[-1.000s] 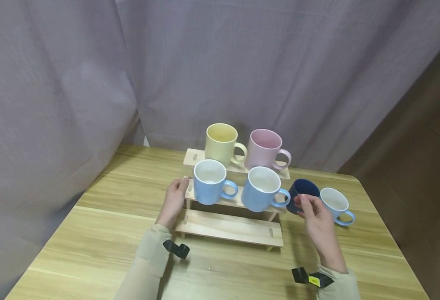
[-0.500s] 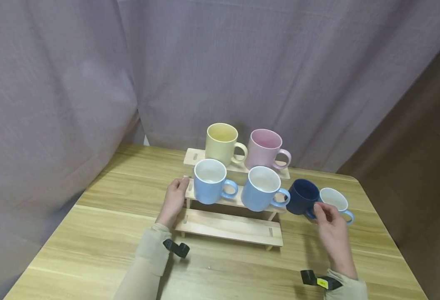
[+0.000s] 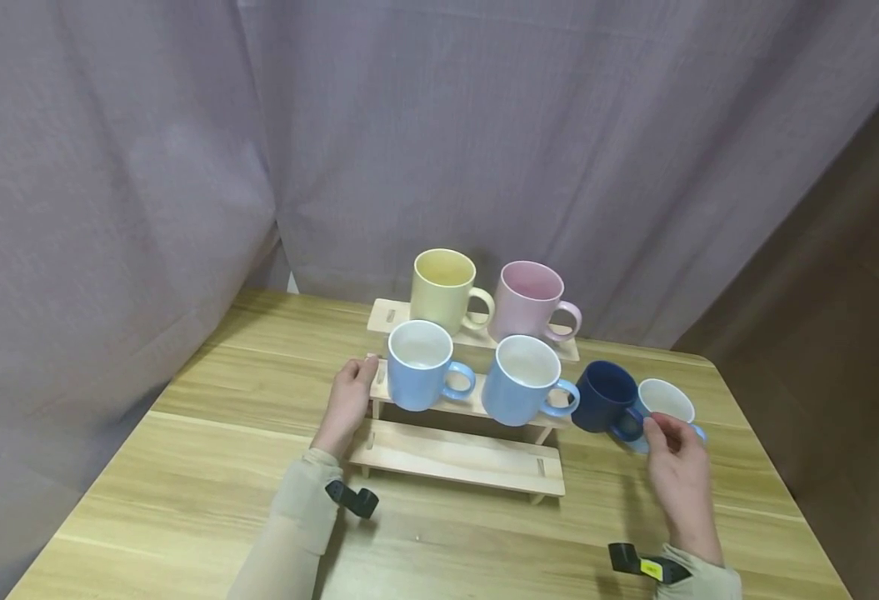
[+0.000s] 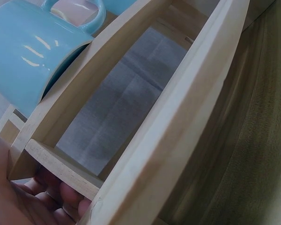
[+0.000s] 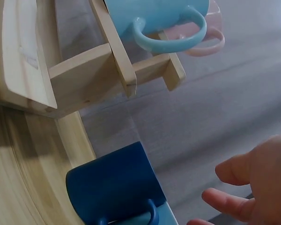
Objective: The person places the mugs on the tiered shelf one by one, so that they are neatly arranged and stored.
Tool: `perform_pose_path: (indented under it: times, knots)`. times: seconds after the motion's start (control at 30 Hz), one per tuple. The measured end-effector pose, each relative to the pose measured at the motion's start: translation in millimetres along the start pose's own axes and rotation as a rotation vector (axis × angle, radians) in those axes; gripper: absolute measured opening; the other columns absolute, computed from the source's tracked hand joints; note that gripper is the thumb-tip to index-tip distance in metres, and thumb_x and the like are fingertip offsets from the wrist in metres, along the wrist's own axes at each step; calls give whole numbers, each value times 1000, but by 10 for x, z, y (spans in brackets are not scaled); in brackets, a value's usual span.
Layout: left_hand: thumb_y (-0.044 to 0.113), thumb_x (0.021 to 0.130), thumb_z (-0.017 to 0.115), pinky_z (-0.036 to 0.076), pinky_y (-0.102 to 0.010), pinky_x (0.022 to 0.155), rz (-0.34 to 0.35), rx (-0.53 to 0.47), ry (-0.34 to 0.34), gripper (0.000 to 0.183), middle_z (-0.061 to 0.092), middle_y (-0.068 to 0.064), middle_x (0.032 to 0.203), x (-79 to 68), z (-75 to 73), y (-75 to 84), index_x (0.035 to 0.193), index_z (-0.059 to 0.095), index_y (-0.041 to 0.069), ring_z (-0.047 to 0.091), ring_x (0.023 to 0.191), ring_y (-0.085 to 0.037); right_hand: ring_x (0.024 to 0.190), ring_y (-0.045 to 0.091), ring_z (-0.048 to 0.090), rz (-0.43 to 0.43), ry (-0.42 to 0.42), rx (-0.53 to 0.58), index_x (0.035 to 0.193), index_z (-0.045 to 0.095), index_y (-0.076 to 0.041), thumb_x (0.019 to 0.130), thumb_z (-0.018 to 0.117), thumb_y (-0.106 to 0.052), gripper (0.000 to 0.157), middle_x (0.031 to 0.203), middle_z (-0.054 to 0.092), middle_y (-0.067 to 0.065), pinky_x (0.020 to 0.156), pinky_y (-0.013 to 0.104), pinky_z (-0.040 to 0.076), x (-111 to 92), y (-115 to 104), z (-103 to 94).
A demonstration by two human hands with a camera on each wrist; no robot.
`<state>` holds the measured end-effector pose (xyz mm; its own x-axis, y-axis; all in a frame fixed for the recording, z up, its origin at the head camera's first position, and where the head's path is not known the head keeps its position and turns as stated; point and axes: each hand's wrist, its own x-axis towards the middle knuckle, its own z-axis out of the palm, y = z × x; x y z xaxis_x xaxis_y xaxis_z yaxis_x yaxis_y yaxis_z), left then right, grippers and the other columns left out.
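My left hand grips the left end of a three-tier wooden rack. In the left wrist view its fingers curl beneath the rack's side. My right hand hovers by the handle of a navy mug on the table right of the rack. In the right wrist view its fingers are spread, with a gap between them and the navy mug. Behind the right hand stands a light blue mug with a white inside, partly covered by the hand and the navy mug.
Two light blue mugs stand on the middle tier. On the top tier are a yellow mug and a pink mug. Bare wood shows along the lowest tier. Grey curtain hangs behind the wooden table.
My right hand has moved right and towards me, from over the navy mug to beyond its handle, which now shows. The left hand and the rack have stayed put.
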<state>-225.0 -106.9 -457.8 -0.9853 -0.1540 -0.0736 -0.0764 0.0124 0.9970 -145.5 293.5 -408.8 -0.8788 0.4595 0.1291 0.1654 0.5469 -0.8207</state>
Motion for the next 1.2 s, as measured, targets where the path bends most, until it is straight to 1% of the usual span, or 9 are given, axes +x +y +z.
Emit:
perform_pose_path:
  times: [0.13, 0.23, 0.37, 0.57, 0.73, 0.87, 0.93, 1.07, 1.2]
  knots:
    - [36, 104, 44, 45, -29, 55, 7, 1, -1, 37, 51, -6, 79, -3, 2, 0, 100, 54, 1, 48, 61, -16, 111, 29, 45, -3, -2, -16, 132, 49, 7, 104, 41, -31, 47, 127, 49, 23, 84, 28, 36, 19, 41, -14]
    - [35, 104, 43, 44, -28, 54, 14, 8, 0, 37, 50, -6, 77, -8, 5, 5, 99, 54, 1, 47, 60, -16, 120, 37, 42, 11, -8, -23, 134, 46, 7, 104, 40, -32, 50, 132, 44, 27, 89, 38, 37, 33, 65, -21]
    - [35, 104, 43, 44, -28, 54, 15, 10, 0, 36, 51, -5, 76, -8, 12, 13, 98, 54, 1, 47, 60, -15, 127, 41, 36, 43, -8, -14, 137, 44, 5, 103, 40, -34, 51, 139, 38, 28, 96, 50, 33, 41, 82, -27]
    - [35, 104, 43, 44, -28, 55, 15, 7, 3, 36, 50, -5, 77, -9, 14, 16, 97, 53, 1, 47, 60, -15, 121, 42, 35, 45, 20, -27, 137, 43, 5, 103, 42, -33, 51, 135, 36, 30, 92, 51, 32, 62, 98, -26]
    - [35, 104, 43, 44, -28, 55, 11, 1, 2, 36, 50, -5, 78, -7, 9, 16, 98, 53, 1, 47, 61, -15, 133, 48, 28, 67, 1, -26, 140, 40, 4, 103, 41, -34, 54, 143, 30, 34, 105, 59, 27, 81, 106, -44]
    - [36, 104, 43, 44, -28, 56, 5, -2, -2, 37, 51, -6, 80, -10, 4, 14, 99, 53, 1, 49, 63, -15, 137, 50, 23, 75, -8, -23, 141, 38, 5, 103, 41, -34, 55, 148, 26, 34, 109, 60, 23, 90, 118, -59]
    - [37, 104, 43, 45, -28, 57, 2, -3, -3, 38, 52, -6, 81, -6, 3, 5, 100, 54, 1, 50, 64, -15, 136, 50, 25, 74, -15, -29, 141, 38, 5, 103, 41, -34, 56, 148, 25, 33, 108, 60, 24, 95, 128, -62]
    - [37, 104, 44, 45, -28, 58, 3, -7, -2, 38, 53, -7, 82, -2, 5, -4, 100, 54, 0, 51, 66, -15, 129, 48, 34, 80, -46, -46, 143, 35, 5, 103, 40, -36, 58, 148, 26, 33, 102, 59, 31, 97, 158, -63]
    - [36, 104, 44, 46, -29, 60, 6, -10, 3, 37, 52, -7, 82, -2, 6, -7, 99, 54, 1, 51, 66, -16, 127, 49, 38, 89, -85, -56, 144, 34, 6, 103, 39, -38, 60, 149, 24, 34, 101, 59, 32, 95, 185, -58]
